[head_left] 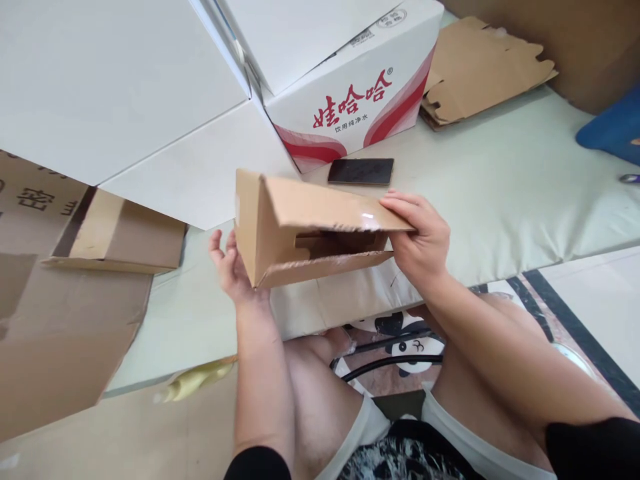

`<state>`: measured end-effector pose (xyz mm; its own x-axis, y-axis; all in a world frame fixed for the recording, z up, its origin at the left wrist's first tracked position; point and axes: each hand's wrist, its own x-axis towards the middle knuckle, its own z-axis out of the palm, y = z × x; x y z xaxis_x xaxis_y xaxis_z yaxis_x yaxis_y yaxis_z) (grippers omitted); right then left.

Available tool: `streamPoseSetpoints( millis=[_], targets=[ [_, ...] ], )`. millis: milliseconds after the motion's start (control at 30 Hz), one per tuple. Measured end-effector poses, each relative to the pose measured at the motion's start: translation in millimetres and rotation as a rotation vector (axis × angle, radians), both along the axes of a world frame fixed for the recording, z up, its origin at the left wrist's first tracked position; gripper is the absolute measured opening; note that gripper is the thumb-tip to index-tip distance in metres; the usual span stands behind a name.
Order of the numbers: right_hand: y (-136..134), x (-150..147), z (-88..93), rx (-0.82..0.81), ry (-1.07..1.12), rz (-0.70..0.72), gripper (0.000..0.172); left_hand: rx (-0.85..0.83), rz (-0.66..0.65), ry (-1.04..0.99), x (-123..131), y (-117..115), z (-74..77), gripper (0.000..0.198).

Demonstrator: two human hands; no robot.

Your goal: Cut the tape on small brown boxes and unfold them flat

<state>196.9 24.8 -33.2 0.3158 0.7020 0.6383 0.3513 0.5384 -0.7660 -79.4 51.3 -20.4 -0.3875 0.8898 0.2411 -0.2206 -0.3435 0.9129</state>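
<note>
A small brown cardboard box [320, 203] is held up over the light green covered surface, its open side facing me. Inside it, a cut-out or flap edge shows in shadow. My right hand [420, 233] grips the right end, fingers on the top panel and the rest around the edge. Beside the left end is my left hand [233, 270], its visible fingers apart and partly bent. Part of that hand is hidden behind the box corner, and I cannot tell how firmly it touches. Just beyond the box lies a dark phone [361, 171].
A white carton with red lettering [350, 113] stands behind the phone, beside large white boxes [125, 87]. Flattened cardboard [485, 67] lies at the back right. An open brown carton [75, 320] is at left, and a blue object [613, 127] at the right edge.
</note>
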Motion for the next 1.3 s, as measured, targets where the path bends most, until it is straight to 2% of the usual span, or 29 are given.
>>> streamPoseSetpoints(
  millis=[67, 167, 233, 333, 433, 500, 600, 700, 767, 867, 933, 1033, 1100, 1233, 1300],
  targets=[
    [-1, 1, -1.1, 0.104, -0.099, -0.006, 0.029, 0.101, -0.022, 0.014, -3, -10, 10.2, 0.039],
    [-1, -1, -7.3, 0.105, -0.138, -0.02, 0.032, 0.101, -0.161, 0.256, -3, -23, 12.9, 0.059],
    [1, -4, -13.6, 0.054, -0.058, -0.04, 0.044, 0.074, -0.207, 0.395, -4, -26, 8.7, 0.07],
    [5, -7, -22.2, -0.087, 0.097, -0.002, 0.068, 0.022, -0.293, 0.513, -14, -27, 3.7, 0.073],
    [6, -13, -26.8, -0.253, 0.147, 0.073, 0.072, -0.088, -0.427, 0.661, -21, -28, 2.8, 0.091],
    [7, -21, -29.5, -0.309, 0.132, 0.062, 0.074, -0.15, -0.458, 0.744, -17, -29, 0.6, 0.107],
    [10, -32, -36.7, -0.366, 0.137, -0.001, 0.076, -0.142, -0.349, 0.773, 2, -29, -8.1, 0.118],
    [11, -35, -44.0, -0.429, 0.127, -0.012, 0.076, -0.12, -0.177, 0.788, 21, -28, -19.2, 0.11],
    [9, -32, -44.4, -0.464, 0.078, -0.02, 0.078, -0.106, -0.135, 0.804, 25, -27, -25.4, 0.11],
    [5, -25, -36.2, -0.4, -0.008, -0.009, 0.076, -0.049, -0.17, 0.795, 17, -23, -31.6, 0.12],
    [3, -20, -27.4, -0.332, -0.04, 0.031, 0.063, -0.008, -0.196, 0.78, 7, -20, -33.5, 0.12],
    [3, -11, -16.8, -0.366, -0.037, 0.039, 0.037, 0.034, -0.192, 0.673, -8, -17, -31.6, 0.105],
    [6, -4, -15.4, -0.409, -0.039, -0.011, 0.028, 0.033, -0.23, 0.516, -16, -16, -27.0, 0.094],
    [15, 11, -26.3, -0.344, 0.036, -0.063, 0.029, -0.034, -0.392, 0.211, -23, -17, -15.9, 0.074],
    [19, 15, -33.3, -0.294, 0.123, -0.017, 0.034, -0.12, -0.374, 0.12, -25, -15, -14.7, 0.067]
  ],
)
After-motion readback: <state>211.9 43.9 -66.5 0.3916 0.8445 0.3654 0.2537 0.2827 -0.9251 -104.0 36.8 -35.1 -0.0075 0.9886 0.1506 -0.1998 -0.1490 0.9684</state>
